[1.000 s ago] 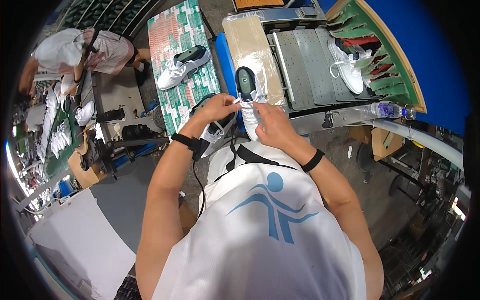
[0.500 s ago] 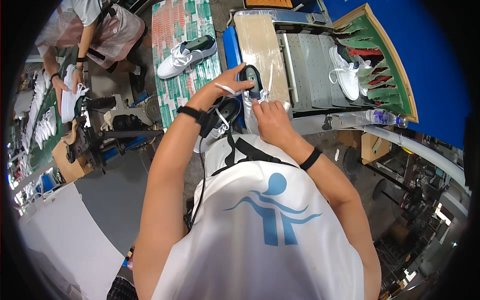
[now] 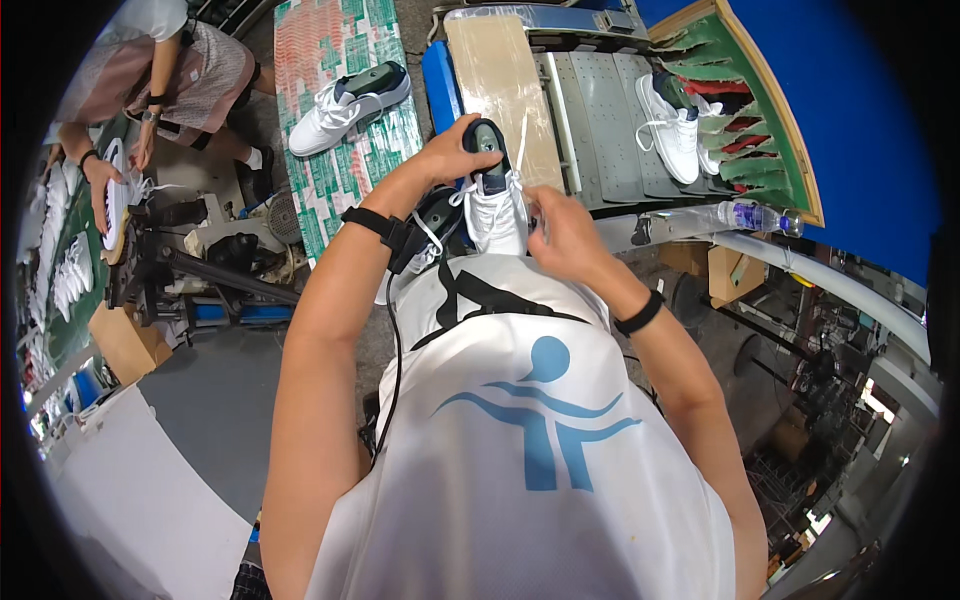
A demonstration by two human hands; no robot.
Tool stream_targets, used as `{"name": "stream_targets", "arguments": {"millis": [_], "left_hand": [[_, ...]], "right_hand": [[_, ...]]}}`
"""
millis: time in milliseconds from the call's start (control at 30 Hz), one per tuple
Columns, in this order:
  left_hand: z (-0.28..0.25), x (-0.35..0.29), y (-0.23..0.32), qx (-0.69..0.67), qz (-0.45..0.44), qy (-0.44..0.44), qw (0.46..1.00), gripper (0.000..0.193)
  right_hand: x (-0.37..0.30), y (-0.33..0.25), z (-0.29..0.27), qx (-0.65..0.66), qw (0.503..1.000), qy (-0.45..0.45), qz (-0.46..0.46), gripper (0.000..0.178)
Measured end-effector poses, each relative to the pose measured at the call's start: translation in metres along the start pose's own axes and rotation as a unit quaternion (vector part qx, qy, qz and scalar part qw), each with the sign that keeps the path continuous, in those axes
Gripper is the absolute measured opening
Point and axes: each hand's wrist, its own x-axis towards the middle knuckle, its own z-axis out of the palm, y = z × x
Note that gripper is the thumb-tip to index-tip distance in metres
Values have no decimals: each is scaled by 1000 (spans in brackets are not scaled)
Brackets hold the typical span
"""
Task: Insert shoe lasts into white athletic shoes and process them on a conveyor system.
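Note:
A white lace-up sneaker with a dark lining stands in front of me, its toe toward my body. My left hand grips it at the heel end, the thumb over the collar's opening. My right hand is beside the sneaker's right side, fingers curled in; whatever they pinch is hidden. A loose white shoelace stretches up from the sneaker across the tan board. A second white sneaker with a dark inside sits just left, partly covered by my left wrist.
Another white sneaker rests on a taped, patterned board at left. A tan board lies ahead. White sneakers sit on a grey slatted conveyor by a green-fringed opening. A bottle lies nearby. A co-worker holds a shoe at far left.
My right hand has moved off the sneaker's laces to its right side. The laces and front of the sneaker now show more. My left hand keeps its hold at the heel.

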Motion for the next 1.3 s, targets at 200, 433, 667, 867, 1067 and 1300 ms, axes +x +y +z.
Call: {"name": "stream_targets", "arguments": {"millis": [200,433,667,867,1067,1300], "left_hand": [[18,13,-31,76,73,107,989,99],[25,7,-7,81,39,109,990,99],[32,16,-5,144,15,106,984,101],[40,22,-12,177,2,129,976,100],[34,28,-28,140,37,118,982,101],[82,-22,-33,-3,183,225,957,123]], "right_hand": [[-21,9,-2,-96,992,41,-77,56],[-16,3,-15,-102,991,-13,-86,56],[13,14,32,-139,980,-57,-129,58],[-15,6,-17,-14,996,-73,-40,53],[-15,12,-4,-129,986,-16,-107,62],[-35,38,1,282,950,86,103,51]]}}
